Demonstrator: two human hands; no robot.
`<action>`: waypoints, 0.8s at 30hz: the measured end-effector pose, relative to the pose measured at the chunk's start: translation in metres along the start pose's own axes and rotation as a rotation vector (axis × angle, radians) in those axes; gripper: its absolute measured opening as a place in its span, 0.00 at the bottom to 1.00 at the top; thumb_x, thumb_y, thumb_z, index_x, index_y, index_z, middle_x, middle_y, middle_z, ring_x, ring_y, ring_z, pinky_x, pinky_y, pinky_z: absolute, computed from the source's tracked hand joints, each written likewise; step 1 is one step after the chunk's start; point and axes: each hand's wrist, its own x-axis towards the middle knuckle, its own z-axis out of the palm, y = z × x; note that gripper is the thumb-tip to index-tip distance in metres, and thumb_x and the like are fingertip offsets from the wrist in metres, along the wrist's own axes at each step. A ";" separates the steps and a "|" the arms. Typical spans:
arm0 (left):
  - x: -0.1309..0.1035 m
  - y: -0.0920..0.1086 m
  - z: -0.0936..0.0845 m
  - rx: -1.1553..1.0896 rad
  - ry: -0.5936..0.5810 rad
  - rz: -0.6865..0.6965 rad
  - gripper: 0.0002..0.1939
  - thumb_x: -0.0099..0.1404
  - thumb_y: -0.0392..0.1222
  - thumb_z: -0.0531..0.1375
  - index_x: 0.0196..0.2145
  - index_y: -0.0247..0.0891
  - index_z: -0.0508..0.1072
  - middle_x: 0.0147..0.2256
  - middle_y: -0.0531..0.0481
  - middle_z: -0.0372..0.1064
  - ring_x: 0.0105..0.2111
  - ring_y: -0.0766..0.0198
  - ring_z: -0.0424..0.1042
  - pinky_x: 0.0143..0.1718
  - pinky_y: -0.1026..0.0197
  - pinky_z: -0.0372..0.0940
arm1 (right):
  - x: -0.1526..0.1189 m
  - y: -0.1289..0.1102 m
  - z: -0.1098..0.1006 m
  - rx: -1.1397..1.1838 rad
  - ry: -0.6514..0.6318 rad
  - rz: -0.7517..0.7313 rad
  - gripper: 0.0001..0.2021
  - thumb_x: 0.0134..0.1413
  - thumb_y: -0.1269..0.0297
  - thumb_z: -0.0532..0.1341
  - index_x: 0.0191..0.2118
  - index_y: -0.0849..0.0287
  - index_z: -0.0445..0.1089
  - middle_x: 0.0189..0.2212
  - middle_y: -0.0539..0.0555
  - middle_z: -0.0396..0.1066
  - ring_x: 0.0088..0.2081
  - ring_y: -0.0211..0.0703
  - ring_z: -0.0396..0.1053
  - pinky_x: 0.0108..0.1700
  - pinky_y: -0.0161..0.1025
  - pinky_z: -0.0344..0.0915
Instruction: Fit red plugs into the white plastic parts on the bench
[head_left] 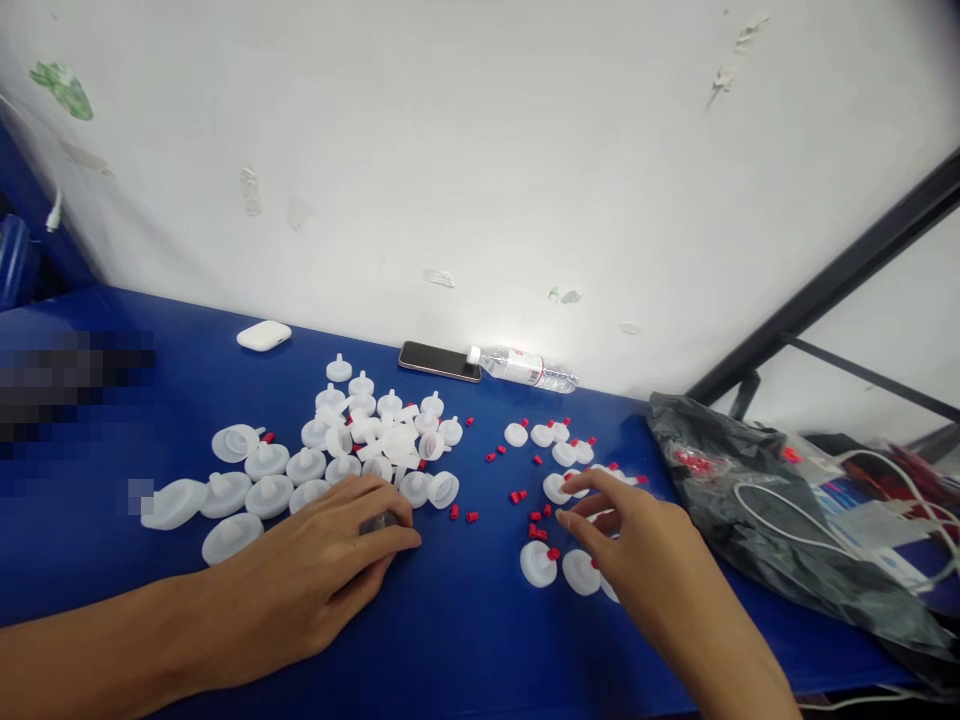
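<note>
My left hand (337, 560) rests low over the near edge of a spread of white plastic round caps with short spouts (268, 496). Its fingers are curled toward the thumb, around a small greyish thing (379, 522) that is mostly hidden. My right hand (637, 535) hovers over the right-hand group, thumb and index finger apart with nothing seen between them. Just beyond those fingertips is a white round cap (555, 488). In this group, red tips sit on the spouts, as on a near white cap (538, 564). Loose small red caps (517, 496) lie between the two groups.
Against the wall lie a phone (439, 361), a clear water bottle (525, 367) and a white earphone case (264, 336). At right, a dark plastic bag (750, 520) with red pieces and a white cable covers the edge of the blue table (465, 640).
</note>
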 end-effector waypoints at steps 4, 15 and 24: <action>0.001 0.000 0.000 -0.010 0.004 -0.006 0.21 0.78 0.28 0.52 0.55 0.46 0.79 0.53 0.48 0.76 0.55 0.58 0.75 0.57 0.59 0.73 | 0.000 0.005 0.004 -0.034 0.040 -0.029 0.10 0.64 0.63 0.64 0.46 0.44 0.81 0.36 0.47 0.86 0.33 0.47 0.82 0.33 0.39 0.67; 0.001 0.000 0.001 -0.008 0.000 -0.016 0.20 0.78 0.28 0.51 0.55 0.46 0.77 0.54 0.48 0.76 0.55 0.59 0.75 0.58 0.60 0.72 | 0.008 0.004 0.011 -0.087 -0.145 0.015 0.13 0.60 0.74 0.67 0.45 0.47 0.81 0.40 0.47 0.85 0.39 0.46 0.80 0.37 0.38 0.65; 0.005 0.000 0.000 -0.015 0.038 -0.010 0.22 0.76 0.27 0.51 0.55 0.46 0.77 0.52 0.47 0.77 0.53 0.59 0.76 0.56 0.60 0.73 | 0.014 0.007 0.010 -0.067 -0.191 0.003 0.14 0.61 0.76 0.64 0.44 0.47 0.79 0.40 0.47 0.84 0.38 0.45 0.80 0.36 0.36 0.63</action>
